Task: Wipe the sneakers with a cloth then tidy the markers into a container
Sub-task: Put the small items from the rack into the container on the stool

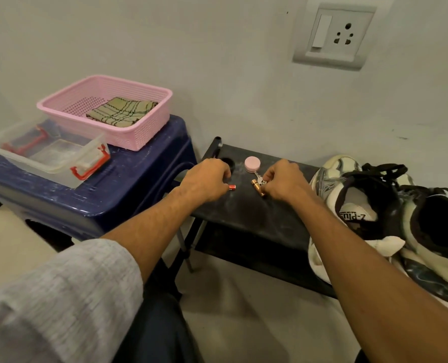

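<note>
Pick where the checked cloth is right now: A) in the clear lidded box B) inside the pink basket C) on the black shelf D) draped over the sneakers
B: the folded checked cloth lies inside the pink basket on the blue stool, apart from both hands.

sneakers (pixel 390 216) cut off at right edge; battery (pixel 232 187) half hidden

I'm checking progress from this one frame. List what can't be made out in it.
Head view only:
- Battery: mostly covered by the left hand; only its red tip shows.
- Keys: partly under the right hand; grip unclear.
- Right sneaker: cut off by the frame edge.
- Clear container: contents blurred.
- Markers: none identifiable.
</note>
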Demonstrator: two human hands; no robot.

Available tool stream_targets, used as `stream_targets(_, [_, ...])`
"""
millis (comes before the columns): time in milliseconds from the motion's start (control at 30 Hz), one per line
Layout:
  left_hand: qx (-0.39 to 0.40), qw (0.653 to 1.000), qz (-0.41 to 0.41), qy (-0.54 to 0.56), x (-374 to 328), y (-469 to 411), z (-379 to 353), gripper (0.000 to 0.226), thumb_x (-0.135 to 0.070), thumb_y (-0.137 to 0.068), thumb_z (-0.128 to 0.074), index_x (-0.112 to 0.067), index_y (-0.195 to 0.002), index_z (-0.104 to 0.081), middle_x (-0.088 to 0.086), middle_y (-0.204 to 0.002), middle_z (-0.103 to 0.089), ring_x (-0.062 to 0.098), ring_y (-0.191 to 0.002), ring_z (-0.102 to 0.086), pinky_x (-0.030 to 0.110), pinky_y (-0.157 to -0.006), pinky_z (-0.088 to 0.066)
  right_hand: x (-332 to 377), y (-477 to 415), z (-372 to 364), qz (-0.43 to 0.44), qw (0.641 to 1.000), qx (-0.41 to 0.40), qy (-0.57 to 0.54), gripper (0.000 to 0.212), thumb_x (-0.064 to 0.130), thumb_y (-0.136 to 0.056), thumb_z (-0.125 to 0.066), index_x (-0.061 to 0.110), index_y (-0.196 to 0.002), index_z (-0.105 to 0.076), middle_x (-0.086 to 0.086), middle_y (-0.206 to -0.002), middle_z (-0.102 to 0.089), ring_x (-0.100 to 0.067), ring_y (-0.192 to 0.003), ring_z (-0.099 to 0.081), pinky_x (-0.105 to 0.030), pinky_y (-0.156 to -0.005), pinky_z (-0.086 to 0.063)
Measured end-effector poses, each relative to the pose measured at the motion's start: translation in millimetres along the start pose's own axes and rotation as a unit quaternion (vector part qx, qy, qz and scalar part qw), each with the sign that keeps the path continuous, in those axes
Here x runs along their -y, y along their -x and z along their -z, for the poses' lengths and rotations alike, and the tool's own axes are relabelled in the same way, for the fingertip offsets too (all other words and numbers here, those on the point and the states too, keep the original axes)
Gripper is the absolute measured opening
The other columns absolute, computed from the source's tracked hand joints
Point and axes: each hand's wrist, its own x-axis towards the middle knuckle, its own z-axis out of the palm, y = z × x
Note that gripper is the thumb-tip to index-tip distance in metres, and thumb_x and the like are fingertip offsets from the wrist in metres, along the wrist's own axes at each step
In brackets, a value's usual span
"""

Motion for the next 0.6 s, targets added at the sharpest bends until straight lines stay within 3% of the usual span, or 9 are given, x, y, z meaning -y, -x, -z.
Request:
stream_targets(200, [0.015, 1.0, 0.014, 0.012, 0.3, -2.0, -10.7, 0.029, -0.022, -0.089, -0.066, -0.021, -0.118, -0.061, 0.0, -0.108, -0.063, 0.013, -0.097, -0.061, 0.038, -0.093, -0.052, 2.9, -7.4, -12.8, 0.0, 1.0, -0.002, 0.025, 0.024, 0.021, -0.079, -0.078, 0.012, -0.1, -0.071, -0.011, -0.1, -0.069, -0.025, -0.089, -0.064, -0.038, -0.081, -0.054])
stream_targets(333, [0.03, 0.999, 0.025, 0.004, 3.1, -0.5, -13.5, 0.03, -0.021, -0.09, -0.065, -0.02, -0.12, -0.06, 0.001, -0.11, -0.062, 0.014, -0.099, -0.06, 0.037, -0.096, -0.049, 7.1, -7.0, -19.7, 0.007, 0.998, 0.003, 0.058, 0.036, 0.018, -0.081, -0.077, 0.01, -0.115, -0.066, -0.012, -0.11, -0.066, -0.027, -0.097, -0.063, -0.04, -0.085, -0.053])
stream_targets(600, [0.023, 1.0, 0.015, -0.014, 3.0, -0.7, -15.8, 0.037, -0.025, -0.091, -0.064, -0.02, -0.126, -0.057, 0.002, -0.118, -0.06, 0.015, -0.105, -0.058, 0.039, -0.099, -0.047, 9.3, -3.8, -10.4, -0.002, 1.0, -0.009, 0.03, 0.034, 0.013, -0.08, -0.078, 0.01, -0.112, -0.071, -0.013, -0.111, -0.068, -0.028, -0.096, -0.064, -0.038, -0.086, -0.054])
